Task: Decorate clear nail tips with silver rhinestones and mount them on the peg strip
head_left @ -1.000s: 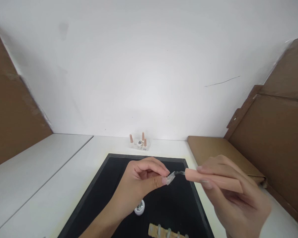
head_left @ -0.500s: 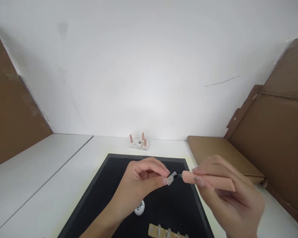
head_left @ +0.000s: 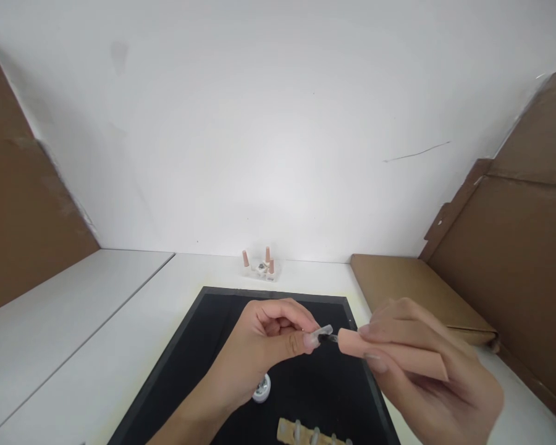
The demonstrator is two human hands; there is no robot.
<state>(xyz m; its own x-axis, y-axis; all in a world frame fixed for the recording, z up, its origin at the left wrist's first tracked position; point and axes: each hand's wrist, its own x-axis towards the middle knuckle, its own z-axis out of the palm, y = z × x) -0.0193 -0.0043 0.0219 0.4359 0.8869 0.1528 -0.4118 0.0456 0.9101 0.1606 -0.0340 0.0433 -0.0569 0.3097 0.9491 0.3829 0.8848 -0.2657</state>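
Observation:
My left hand point(head_left: 273, 340) pinches a small clear false nail tip point(head_left: 325, 330) between thumb and fingertips, above the black mat. A nail polish brush point(head_left: 393, 355) with a long peach handle lies in the closed fingers of my right hand point(head_left: 438, 371). It points left, and its dark bristle end is at the underside of the nail tip; whether they touch I cannot tell. Under my left wrist sits a small round white pot point(head_left: 262, 389), partly hidden. A tan strip point(head_left: 287, 429) bearing several pale, clear pieces lies at the mat's near edge.
The black mat point(head_left: 222, 315) covers the middle of the white table. Behind it stands a clear holder point(head_left: 259, 272) with three peach-capped bottles. A flat cardboard box point(head_left: 398, 278) lies at the right. Cardboard panels flank both sides, and a white wall rises behind.
My right hand has moved slightly down and right, with the brush tilting more. The nail tip has turned flatter in my left hand, and the bristles are now closer to it.

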